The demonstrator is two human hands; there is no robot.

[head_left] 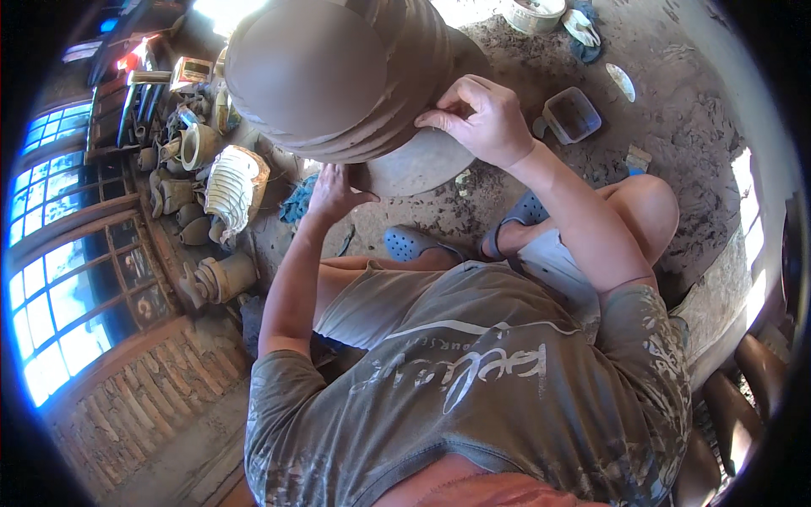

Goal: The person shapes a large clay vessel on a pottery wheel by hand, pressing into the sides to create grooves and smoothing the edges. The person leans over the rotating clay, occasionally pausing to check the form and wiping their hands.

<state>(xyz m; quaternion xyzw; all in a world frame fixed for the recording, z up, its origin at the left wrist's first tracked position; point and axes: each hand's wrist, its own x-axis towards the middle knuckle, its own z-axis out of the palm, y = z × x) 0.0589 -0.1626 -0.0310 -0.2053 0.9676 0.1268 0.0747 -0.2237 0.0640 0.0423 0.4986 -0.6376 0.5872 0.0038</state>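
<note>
Pot (363, 93): big, round-bodied, brown-grey clay. Bulk sits over and beyond the disc (418, 167); upper end cut off by the frame. Side above the disc carries uneven raised bands, stacked like thick coils, running round the body. Lowest band juts out over the disc, throwing its underside into shade; contact between the two hidden. Broad oval area farther up from the disc looks smooth, its detail blurred. Disc: flat, thin, paler grey-beige, curved edge showing below the pot; the remainder covered by it.
</note>
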